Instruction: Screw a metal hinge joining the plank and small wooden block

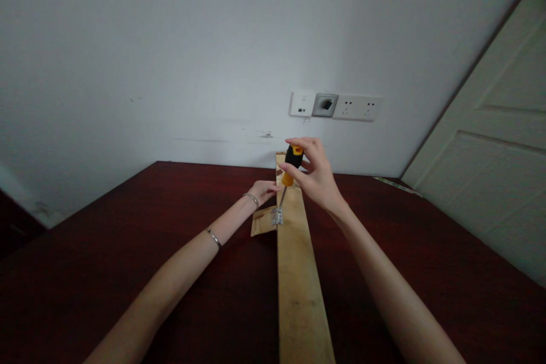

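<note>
My right hand [318, 176] is closed around the black and yellow handle of a screwdriver [293, 158]. The screwdriver leans slightly, its shaft pointing down to a small metal hinge [277, 216]. One leaf of the hinge lies on a long wooden plank [298, 273], the other on a short wooden piece [262, 223] that sticks out to the left. At the plank's left edge, just beyond the hinge, my left hand [265, 189] grips the wood with its fingertips; part of its fingers is hidden. Whether the screwdriver tip sits in a screw is too small to tell.
The plank lies lengthwise on a dark red wooden table [205, 307], its far end close to a white wall [191, 57]. Sockets and a switch panel [356, 107] are on the wall above the table. A pale panelled door [503, 142] stands at the right.
</note>
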Demonstrator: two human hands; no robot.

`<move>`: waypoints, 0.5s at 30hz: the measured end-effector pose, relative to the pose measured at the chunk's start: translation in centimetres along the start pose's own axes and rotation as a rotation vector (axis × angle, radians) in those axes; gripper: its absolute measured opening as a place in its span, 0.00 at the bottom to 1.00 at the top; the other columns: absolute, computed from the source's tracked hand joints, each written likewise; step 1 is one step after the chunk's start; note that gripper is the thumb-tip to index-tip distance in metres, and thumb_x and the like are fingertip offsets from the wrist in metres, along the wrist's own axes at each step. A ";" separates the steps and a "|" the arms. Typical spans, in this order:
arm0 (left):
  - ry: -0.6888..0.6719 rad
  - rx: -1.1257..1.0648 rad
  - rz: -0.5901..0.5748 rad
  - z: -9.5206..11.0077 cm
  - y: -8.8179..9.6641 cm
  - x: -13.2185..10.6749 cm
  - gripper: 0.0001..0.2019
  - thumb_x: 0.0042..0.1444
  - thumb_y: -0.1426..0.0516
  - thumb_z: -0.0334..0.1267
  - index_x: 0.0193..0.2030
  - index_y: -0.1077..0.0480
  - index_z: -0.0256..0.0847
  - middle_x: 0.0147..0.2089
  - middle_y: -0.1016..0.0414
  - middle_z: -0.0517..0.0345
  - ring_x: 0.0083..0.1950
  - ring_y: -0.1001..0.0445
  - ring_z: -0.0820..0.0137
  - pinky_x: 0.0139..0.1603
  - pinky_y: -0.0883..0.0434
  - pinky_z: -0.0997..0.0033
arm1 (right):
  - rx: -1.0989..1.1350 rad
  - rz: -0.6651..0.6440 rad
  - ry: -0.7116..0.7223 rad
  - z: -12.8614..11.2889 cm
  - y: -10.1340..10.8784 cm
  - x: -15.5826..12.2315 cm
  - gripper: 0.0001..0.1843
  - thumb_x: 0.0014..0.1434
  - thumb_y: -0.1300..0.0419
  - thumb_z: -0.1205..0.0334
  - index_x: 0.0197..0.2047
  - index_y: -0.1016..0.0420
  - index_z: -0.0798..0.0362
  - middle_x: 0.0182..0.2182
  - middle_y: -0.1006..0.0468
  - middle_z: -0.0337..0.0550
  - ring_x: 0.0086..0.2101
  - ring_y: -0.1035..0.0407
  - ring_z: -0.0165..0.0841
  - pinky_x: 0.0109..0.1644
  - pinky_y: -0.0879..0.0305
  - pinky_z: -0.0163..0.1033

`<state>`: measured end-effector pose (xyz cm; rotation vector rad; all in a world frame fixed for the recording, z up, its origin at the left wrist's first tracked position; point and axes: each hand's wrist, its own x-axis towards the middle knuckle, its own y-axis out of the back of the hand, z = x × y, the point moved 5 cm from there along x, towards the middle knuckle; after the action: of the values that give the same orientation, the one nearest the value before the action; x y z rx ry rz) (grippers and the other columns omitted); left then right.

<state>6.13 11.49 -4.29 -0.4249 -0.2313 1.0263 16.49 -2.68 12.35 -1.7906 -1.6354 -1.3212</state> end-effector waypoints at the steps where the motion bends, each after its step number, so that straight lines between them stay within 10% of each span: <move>1: 0.001 0.001 -0.001 0.0 0.0 0.0 0.08 0.33 0.39 0.18 0.23 0.27 0.30 0.27 0.24 0.54 0.29 0.27 0.71 0.38 0.29 0.72 | 0.001 -0.038 0.026 -0.3 -0.1 0.0 0.22 0.58 0.43 0.59 0.57 0.36 0.42 0.54 0.36 0.46 0.52 0.38 0.38 0.49 0.31 0.46; 15: -0.005 0.000 -0.014 -0.5 0.7 0.6 0.09 0.32 0.40 0.19 0.24 0.26 0.30 0.28 0.23 0.52 0.31 0.26 0.69 0.40 0.29 0.69 | -0.115 0.054 0.174 -1.1 -0.2 -0.5 0.15 0.61 0.46 0.63 0.52 0.32 0.46 0.49 0.31 0.47 0.50 0.35 0.37 0.51 0.33 0.47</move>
<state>6.05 12.24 -5.08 -0.4201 -0.2380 1.0138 15.91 -3.80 12.46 -1.7162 -1.4359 -1.5280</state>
